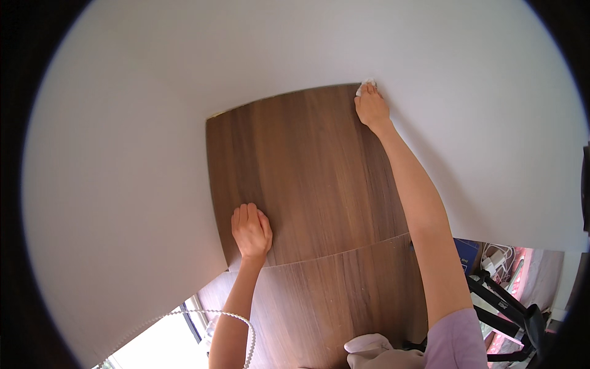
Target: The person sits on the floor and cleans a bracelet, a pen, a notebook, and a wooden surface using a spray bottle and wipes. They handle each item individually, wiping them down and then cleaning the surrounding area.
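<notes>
My right hand [372,107] is closed on a crumpled white wipe or tissue [367,83], pressed into the far right corner of a brown wood-grain surface [304,175] where it meets the white walls. Nearer and to the left, my left hand [251,232] rests on the same surface, back up, with its fingers together and curled under. Whether anything lies beneath those fingers is hidden.
White walls [115,138] border the surface on its left, far and right sides. A white bead chain [252,336] loops across my left forearm. At the lower right are a black metal frame [502,300], a white cable with an adapter [494,262] and a blue book or box [466,252].
</notes>
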The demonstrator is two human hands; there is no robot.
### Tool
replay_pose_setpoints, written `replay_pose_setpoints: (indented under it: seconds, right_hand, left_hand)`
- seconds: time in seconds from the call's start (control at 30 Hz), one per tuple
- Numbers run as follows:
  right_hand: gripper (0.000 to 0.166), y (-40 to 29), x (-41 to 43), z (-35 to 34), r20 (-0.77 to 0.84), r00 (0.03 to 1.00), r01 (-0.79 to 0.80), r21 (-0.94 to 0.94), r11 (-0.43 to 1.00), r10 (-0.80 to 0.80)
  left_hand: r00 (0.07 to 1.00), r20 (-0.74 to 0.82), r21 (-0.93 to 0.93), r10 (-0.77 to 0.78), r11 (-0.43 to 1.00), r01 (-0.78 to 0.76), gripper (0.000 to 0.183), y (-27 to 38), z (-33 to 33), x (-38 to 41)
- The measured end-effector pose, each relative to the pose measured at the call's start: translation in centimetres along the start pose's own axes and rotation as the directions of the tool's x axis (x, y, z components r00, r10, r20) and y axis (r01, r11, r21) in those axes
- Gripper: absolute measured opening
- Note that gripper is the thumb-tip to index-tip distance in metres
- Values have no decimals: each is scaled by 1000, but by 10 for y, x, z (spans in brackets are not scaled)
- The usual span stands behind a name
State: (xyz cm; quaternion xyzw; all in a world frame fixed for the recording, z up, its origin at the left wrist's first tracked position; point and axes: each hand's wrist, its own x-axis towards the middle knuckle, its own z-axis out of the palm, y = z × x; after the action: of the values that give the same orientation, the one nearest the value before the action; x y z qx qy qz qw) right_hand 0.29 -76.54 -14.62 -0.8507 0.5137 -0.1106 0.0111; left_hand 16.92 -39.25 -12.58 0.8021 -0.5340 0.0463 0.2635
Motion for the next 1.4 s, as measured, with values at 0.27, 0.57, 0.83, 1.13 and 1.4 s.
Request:
replay_pose_setpoints:
  seconds: [0.27,0.57,0.83,1.13,1.4]
  right_hand:
    - [48,-4,-54,-4,-90,995,-29,120,992,40]
    - [50,-18,-179,-41,-56,985,-154,151,976,164]
    - [50,-22,-198,-39,-99,981,-157,73,985,164]
    - [56,-123,-211,-32,-77,957,284,54,957,-279]
    - [48,-69,-199,-38,-75,984,144,-219,965,-163]
  left_hand:
    - [1000,-19,3,12,1000,-12,10,-2,1,-1]
    - [1000,-25,-1,1,1000,-1,10,-1,0,0]
    - [1000,-6,10,3,1000,-3,11,0,1,-1]
    - [1000,-2,21,-6,1000,6,9,0,4,1]
    - [1000,-12,20,5,1000,-5,9,-3,3,-2]
